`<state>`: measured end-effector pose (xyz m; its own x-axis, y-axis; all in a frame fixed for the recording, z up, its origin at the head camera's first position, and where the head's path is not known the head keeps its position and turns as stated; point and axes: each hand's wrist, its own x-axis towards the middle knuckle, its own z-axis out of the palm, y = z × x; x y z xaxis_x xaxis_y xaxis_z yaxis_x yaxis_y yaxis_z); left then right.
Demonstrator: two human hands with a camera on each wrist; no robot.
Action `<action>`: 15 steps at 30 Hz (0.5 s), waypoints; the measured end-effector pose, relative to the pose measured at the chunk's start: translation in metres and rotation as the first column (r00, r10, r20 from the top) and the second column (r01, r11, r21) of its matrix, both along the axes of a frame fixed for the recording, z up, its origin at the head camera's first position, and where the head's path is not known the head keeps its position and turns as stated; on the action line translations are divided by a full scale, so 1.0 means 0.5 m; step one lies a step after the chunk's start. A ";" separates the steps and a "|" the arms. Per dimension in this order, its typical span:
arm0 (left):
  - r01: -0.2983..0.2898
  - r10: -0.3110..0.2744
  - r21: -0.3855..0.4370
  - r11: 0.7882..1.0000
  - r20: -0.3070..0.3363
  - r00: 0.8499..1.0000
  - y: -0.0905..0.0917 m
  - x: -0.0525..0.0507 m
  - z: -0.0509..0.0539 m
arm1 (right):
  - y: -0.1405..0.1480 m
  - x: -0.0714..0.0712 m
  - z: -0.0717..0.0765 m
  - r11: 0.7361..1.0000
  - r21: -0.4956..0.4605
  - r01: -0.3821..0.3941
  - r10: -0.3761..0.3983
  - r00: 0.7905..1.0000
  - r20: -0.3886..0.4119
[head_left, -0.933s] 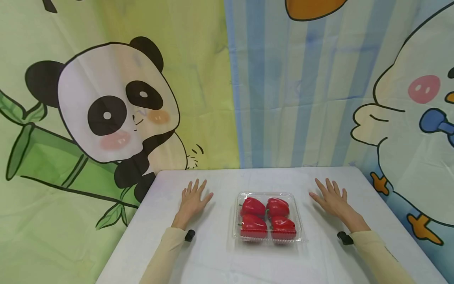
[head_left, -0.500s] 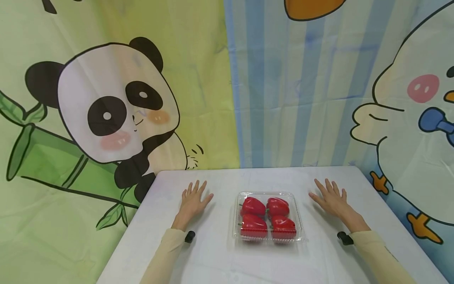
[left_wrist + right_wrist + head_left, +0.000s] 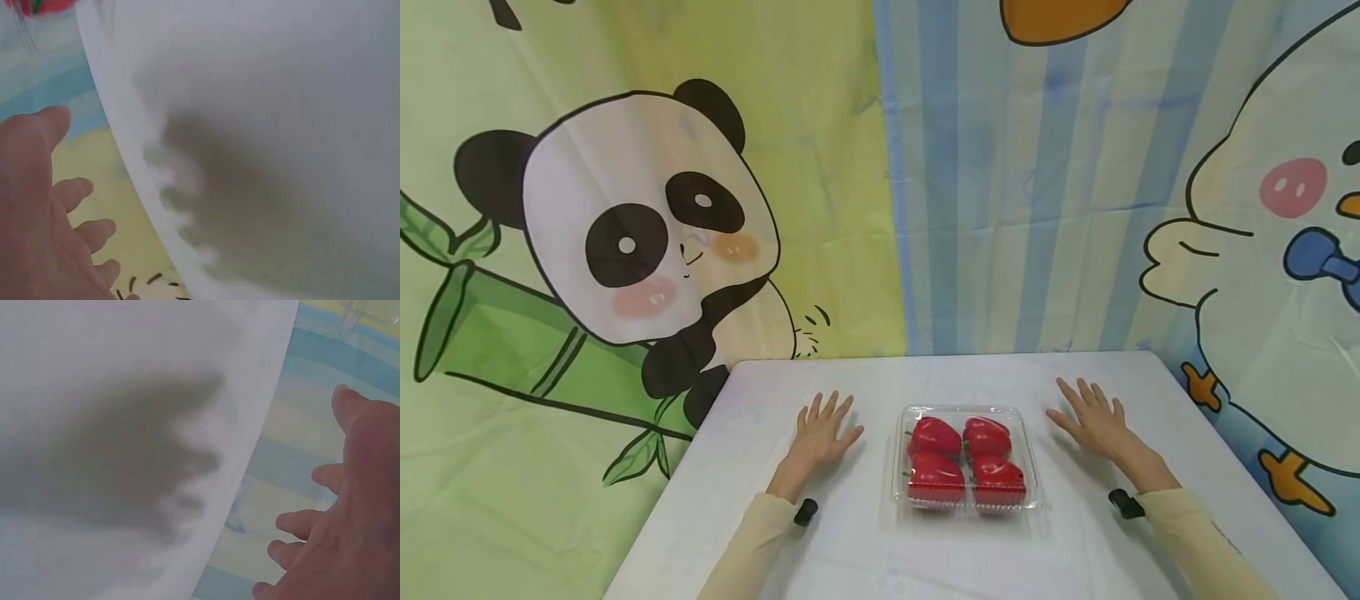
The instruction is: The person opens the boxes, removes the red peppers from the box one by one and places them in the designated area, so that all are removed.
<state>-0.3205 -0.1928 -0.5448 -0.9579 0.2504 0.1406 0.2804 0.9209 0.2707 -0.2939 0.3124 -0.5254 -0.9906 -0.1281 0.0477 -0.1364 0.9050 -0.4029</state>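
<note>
Several red bell peppers (image 3: 936, 477) lie in a clear plastic clamshell box (image 3: 1033, 487) in the middle of the table in the head view. To the left of the box is my left hand (image 3: 820, 432), fingers spread and straight, holding nothing. My right hand (image 3: 1101, 427) is on the other side, its fingers also spread, apart from the box. Both wrist views show the hands raised over the table, with shadows beneath them. A bit of red pepper (image 3: 40, 5) shows at the top of the left wrist view, and a corner of the clear box (image 3: 354, 314) in the right one.
The white table (image 3: 955, 567) has its far edge against a printed cloth backdrop (image 3: 827, 183), with a panda on the left and a white bird on the right. A small black camera (image 3: 806, 512) sits at the left wrist, another (image 3: 1125, 503) at the right wrist.
My left hand has shifted a little right and nearer to me, toward the box. The right hand has moved slightly left. The box and peppers stay where they were.
</note>
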 end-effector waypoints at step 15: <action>0.140 -0.143 0.067 0.988 0.034 0.989 0.043 0.055 -0.003 | -0.073 0.015 0.059 0.998 0.009 -0.056 0.056 0.998 -0.023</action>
<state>-0.2929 -0.1715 -0.5461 -0.9184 0.3755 0.1247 0.3950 0.8529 0.3412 -0.2866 0.2761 -0.4959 -0.9805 -0.1834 0.0698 -0.1961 0.8989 -0.3918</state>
